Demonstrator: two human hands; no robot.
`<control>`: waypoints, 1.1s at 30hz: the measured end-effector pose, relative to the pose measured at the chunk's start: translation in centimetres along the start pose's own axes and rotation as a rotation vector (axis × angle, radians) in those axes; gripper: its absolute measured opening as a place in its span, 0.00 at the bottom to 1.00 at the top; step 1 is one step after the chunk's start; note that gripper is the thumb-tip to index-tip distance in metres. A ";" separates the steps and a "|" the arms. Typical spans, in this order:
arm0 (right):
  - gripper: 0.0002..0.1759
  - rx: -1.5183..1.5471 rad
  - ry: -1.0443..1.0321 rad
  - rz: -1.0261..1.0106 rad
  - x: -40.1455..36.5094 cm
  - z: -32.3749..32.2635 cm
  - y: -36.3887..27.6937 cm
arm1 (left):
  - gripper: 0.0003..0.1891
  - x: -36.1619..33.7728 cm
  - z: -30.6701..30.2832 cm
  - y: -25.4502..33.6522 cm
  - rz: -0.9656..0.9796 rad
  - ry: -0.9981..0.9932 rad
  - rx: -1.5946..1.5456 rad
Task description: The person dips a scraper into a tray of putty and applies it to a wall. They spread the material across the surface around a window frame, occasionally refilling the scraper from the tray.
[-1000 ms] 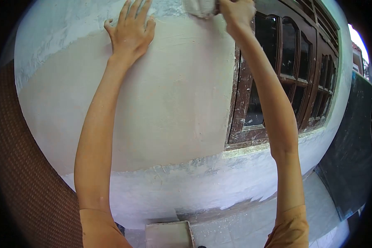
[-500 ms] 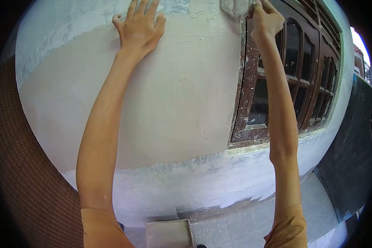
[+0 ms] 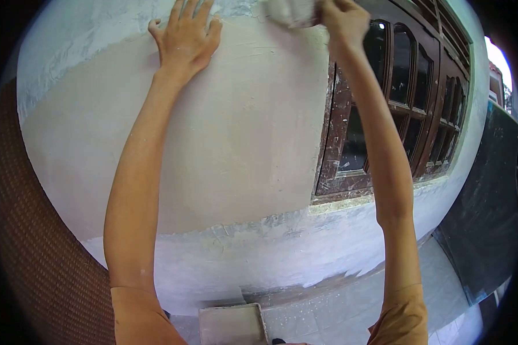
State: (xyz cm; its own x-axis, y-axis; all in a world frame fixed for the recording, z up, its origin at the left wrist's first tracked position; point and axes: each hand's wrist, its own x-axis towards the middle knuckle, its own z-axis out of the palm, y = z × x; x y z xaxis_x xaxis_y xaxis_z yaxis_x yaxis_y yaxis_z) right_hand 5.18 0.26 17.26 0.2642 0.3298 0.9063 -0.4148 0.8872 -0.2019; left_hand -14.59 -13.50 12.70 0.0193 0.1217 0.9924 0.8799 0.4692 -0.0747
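Two hands are raised high on the wall (image 3: pixel 242 132). The right hand (image 3: pixel 346 26), at the upper left corner of the window (image 3: pixel 411 108), has its fingers curled tightly round one end of a broad, coated blade (image 3: pixel 293 11). The blade lies just left of that corner, blurred and partly cut off by the top of the view. The left hand (image 3: pixel 187 43), farther left of the window, holds nothing; its fingers are spread and it seems to lean on the wall.

For an even coat, the blade is best kept at a low, steady angle with light, equal pressure along its edge, in long overlapping strokes. Easing off near the window should spare its frame, which is already spotted with pale marks. Small ridges and specks left of the window would likely need a gentle second pass.

Left of the window the wall is smooth beige; below the window it turns a patchy bluish white. Below and left of the window, a shallow tray (image 3: pixel 263 324) stands on the speckled grey floor (image 3: pixel 342 307). A dark board (image 3: pixel 477 201) leans right of the window, and a brown woven panel (image 3: pixel 46 247) fills the far left.
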 end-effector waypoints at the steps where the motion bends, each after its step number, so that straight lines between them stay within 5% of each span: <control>1: 0.15 -0.113 -0.062 0.038 -0.2 0.3 1.0 | 0.35 -0.1 0.0 0.0 0.001 -0.002 -0.003; 8: 0.16 0.078 0.274 0.055 1.9 -4.6 0.9 | 0.36 0.2 -0.3 0.0 -0.017 -0.031 -0.032; 12: 0.15 -0.111 0.038 0.114 -2.1 -0.4 -0.1 | 0.35 0.0 -0.5 0.0 -0.014 -0.031 -0.002; 14: 0.15 -0.127 0.077 -0.068 -0.3 -0.9 4.0 | 0.35 0.1 -0.1 -0.5 0.000 -0.037 0.004; 17: 0.13 0.166 0.121 -0.018 3.6 -6.7 6.8 | 0.36 0.3 -0.4 -0.5 0.008 -0.041 -0.010; 20: 0.13 0.137 0.307 -0.049 4.8 -8.7 6.3 | 0.36 0.1 -0.4 0.1 -0.004 -0.038 -0.036; 22: 0.12 0.194 0.158 -0.123 3.4 -5.3 5.7 | 0.36 0.2 -0.1 0.1 -0.008 -0.035 -0.033; 24: 0.12 -0.062 0.047 -0.068 2.4 -0.5 4.4 | 0.36 0.3 0.4 -0.4 -0.009 -0.024 0.035; 25: 0.15 -0.058 0.033 0.119 -0.2 2.3 0.3 | 0.36 0.2 0.2 -0.5 -0.007 -0.028 0.035; 28: 0.15 -0.395 0.162 -0.013 1.3 2.3 0.1 | 0.36 0.2 -0.8 -0.8 0.013 -0.069 -0.013; 29: 0.16 -0.136 0.094 0.064 0.7 0.8 -1.8 | 0.36 0.1 -0.8 -0.6 0.023 -0.050 -0.026; 30: 0.16 -0.135 0.273 0.113 2.3 0.3 -1.1 | 0.36 0.0 -0.7 -0.5 0.032 -0.032 -0.039; 31: 0.17 -0.213 0.329 -0.142 4.0 -1.5 1.4 | 0.36 0.0 -0.5 -0.5 0.028 -0.037 -0.036; 33: 0.16 -0.095 0.286 0.043 2.8 -1.5 -1.0 | 0.35 0.3 0.1 -0.3 0.006 -0.032 -0.042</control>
State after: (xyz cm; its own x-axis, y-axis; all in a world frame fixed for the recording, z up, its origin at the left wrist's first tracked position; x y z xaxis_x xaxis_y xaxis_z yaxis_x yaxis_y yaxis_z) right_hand 7.60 0.80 19.47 0.4882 0.4335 0.7575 -0.3511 0.8921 -0.2842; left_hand -14.95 -13.50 12.97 0.0098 0.1521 0.9883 0.8988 0.4318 -0.0753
